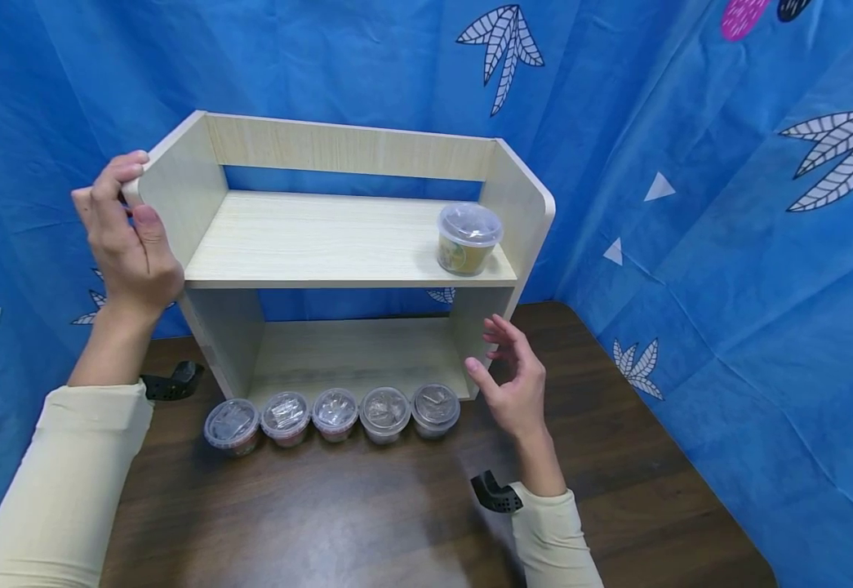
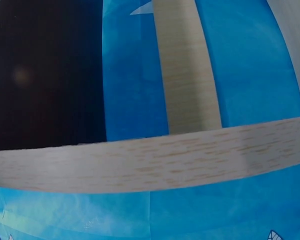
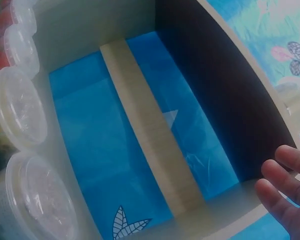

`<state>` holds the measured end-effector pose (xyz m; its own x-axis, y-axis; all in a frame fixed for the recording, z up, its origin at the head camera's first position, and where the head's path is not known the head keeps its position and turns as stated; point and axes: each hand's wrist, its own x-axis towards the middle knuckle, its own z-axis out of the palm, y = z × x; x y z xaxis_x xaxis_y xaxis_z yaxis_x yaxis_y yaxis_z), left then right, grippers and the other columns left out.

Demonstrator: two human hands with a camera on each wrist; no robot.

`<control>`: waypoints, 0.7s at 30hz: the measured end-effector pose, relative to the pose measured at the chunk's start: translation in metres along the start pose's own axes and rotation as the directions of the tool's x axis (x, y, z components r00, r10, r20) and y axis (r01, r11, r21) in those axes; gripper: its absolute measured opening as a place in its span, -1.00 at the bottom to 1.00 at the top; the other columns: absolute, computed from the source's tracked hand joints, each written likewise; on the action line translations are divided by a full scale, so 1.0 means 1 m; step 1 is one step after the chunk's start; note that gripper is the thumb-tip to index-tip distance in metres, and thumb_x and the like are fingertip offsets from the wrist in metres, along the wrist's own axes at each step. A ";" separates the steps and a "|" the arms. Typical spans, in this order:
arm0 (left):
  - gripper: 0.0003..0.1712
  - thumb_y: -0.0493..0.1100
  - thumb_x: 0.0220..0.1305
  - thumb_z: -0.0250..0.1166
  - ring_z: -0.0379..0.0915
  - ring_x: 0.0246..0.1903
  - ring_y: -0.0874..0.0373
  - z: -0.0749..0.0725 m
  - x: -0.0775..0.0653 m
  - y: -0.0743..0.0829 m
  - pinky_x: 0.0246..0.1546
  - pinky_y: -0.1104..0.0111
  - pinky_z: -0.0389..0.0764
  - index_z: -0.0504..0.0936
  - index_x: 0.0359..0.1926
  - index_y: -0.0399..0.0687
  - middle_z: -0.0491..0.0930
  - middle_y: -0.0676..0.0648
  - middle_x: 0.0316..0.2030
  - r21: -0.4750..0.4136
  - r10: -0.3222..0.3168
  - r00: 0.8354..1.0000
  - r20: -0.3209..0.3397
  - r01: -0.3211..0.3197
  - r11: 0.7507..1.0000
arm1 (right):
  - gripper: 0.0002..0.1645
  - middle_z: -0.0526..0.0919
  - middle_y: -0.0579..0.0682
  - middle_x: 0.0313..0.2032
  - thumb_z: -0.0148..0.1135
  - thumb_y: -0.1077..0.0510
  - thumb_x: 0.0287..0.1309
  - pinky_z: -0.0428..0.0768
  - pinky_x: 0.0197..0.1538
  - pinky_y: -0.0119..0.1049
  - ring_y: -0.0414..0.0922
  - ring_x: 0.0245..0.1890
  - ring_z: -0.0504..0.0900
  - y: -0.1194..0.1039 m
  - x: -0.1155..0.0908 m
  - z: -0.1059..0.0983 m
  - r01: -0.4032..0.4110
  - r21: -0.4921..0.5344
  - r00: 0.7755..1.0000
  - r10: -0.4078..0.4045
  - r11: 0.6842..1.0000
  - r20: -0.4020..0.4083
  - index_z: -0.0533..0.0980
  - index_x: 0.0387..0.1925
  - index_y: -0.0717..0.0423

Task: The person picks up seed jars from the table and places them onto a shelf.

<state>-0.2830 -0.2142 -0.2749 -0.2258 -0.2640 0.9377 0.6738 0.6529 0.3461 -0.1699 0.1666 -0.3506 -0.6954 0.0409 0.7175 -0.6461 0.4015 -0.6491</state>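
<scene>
With the left hand (image 1: 128, 229), grips the front edge of the left side panel (image 1: 187, 192) of a pale wood-grain, two-tier shelf unit (image 1: 360, 147), with fingers bent over it. Holds the right hand (image 1: 517, 384) beside the lower right side panel (image 1: 520, 208), with thumb spread from loosely bent fingers; cannot tell whether touching the panel. Has a round, clear-lidded plastic cup with yellow contents (image 1: 468, 237) above these fingers, on the right end of the upper shelf (image 1: 308, 237). Has five small, round, clear-lidded plastic cups (image 1: 335, 412) left of the thumb, in a row on the dark brown wooden counter (image 1: 308, 523), with the rightmost nearest.
</scene>
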 end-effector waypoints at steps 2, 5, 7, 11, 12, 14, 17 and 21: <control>-0.63 -0.09 0.38 -0.12 0.29 0.08 -0.05 0.000 0.000 0.000 0.06 0.26 0.18 0.42 0.02 -0.22 0.51 -0.12 0.17 -0.003 0.002 1.000 -0.003 -0.002 1.000 | -0.33 0.56 0.44 0.05 0.28 0.46 -0.06 0.57 -0.10 0.09 0.38 -0.05 0.56 0.002 -0.001 -0.001 0.003 0.002 1.000 -0.003 1.000 0.002 0.36 0.17 0.57; -0.63 -0.09 0.38 -0.12 0.29 0.08 -0.06 0.000 0.001 0.001 0.07 0.26 0.17 0.42 0.02 -0.22 0.51 -0.12 0.16 -0.007 0.003 1.000 -0.007 -0.003 1.000 | -0.33 0.57 0.43 0.05 0.28 0.47 -0.06 0.58 -0.09 0.07 0.35 -0.04 0.56 0.004 -0.002 -0.001 0.000 -0.001 1.000 0.000 1.000 0.001 0.37 0.17 0.55; -0.63 -0.09 0.37 -0.12 0.29 0.08 -0.06 0.000 0.001 0.001 0.07 0.25 0.17 0.42 0.02 -0.22 0.51 -0.12 0.16 -0.004 0.003 1.000 -0.007 -0.003 1.000 | -0.33 0.57 0.43 0.05 0.29 0.47 -0.06 0.57 -0.10 0.10 0.32 -0.05 0.56 0.005 -0.004 -0.001 -0.004 -0.005 1.000 0.004 1.000 0.001 0.37 0.16 0.56; -0.64 -0.11 0.37 -0.12 0.30 0.08 -0.07 0.000 0.001 0.001 0.07 0.26 0.16 0.41 0.02 -0.22 0.51 -0.13 0.17 -0.002 0.005 1.000 -0.003 -0.005 1.000 | -0.34 0.58 0.42 0.03 0.30 0.48 -0.06 0.56 -0.12 0.15 0.26 -0.06 0.58 0.009 -0.008 0.000 -0.009 -0.016 1.000 0.009 1.000 0.004 0.38 0.15 0.55; -0.64 -0.11 0.37 -0.12 0.30 0.08 -0.07 0.000 0.001 0.001 0.07 0.26 0.16 0.41 0.02 -0.23 0.51 -0.13 0.16 -0.003 0.006 1.000 -0.002 -0.006 1.000 | -0.34 0.58 0.42 0.02 0.30 0.48 -0.07 0.57 -0.13 0.14 0.27 -0.07 0.58 0.010 -0.009 0.000 -0.009 -0.014 1.000 0.009 1.000 0.004 0.38 0.15 0.55; -0.64 -0.11 0.38 -0.12 0.30 0.08 -0.08 0.000 0.001 0.001 0.07 0.25 0.16 0.41 0.02 -0.23 0.51 -0.13 0.16 -0.005 0.007 1.000 -0.003 -0.007 1.000 | -0.34 0.59 0.42 0.01 0.31 0.49 -0.08 0.57 -0.14 0.12 0.26 -0.08 0.58 0.012 -0.010 0.001 -0.007 -0.014 1.000 0.007 1.000 0.002 0.39 0.14 0.56; -0.64 -0.10 0.38 -0.12 0.30 0.07 -0.08 0.000 0.000 0.000 0.07 0.25 0.17 0.41 0.01 -0.23 0.51 -0.12 0.16 -0.004 0.005 1.000 -0.005 -0.005 1.000 | -0.35 0.60 0.42 0.00 0.31 0.50 -0.09 0.58 -0.15 0.12 0.25 -0.09 0.59 0.014 -0.013 0.002 -0.006 -0.010 1.000 0.005 1.000 -0.003 0.39 0.13 0.57; -0.65 -0.11 0.37 -0.12 0.29 0.07 -0.06 0.000 0.000 0.000 0.06 0.26 0.20 0.42 0.02 -0.22 0.51 -0.10 0.17 0.007 0.001 1.000 -0.001 -0.001 1.000 | -0.35 0.61 0.41 -0.01 0.32 0.49 -0.10 0.58 -0.16 0.13 0.19 -0.09 0.60 0.017 -0.016 0.002 -0.010 -0.011 1.000 0.010 1.000 -0.004 0.41 0.12 0.56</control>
<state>-0.2829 -0.2137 -0.2749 -0.2243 -0.2640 0.9381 0.6691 0.6581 0.3452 -0.1707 0.1706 -0.3735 -0.7007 0.0492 0.7118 -0.6354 0.4107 -0.6539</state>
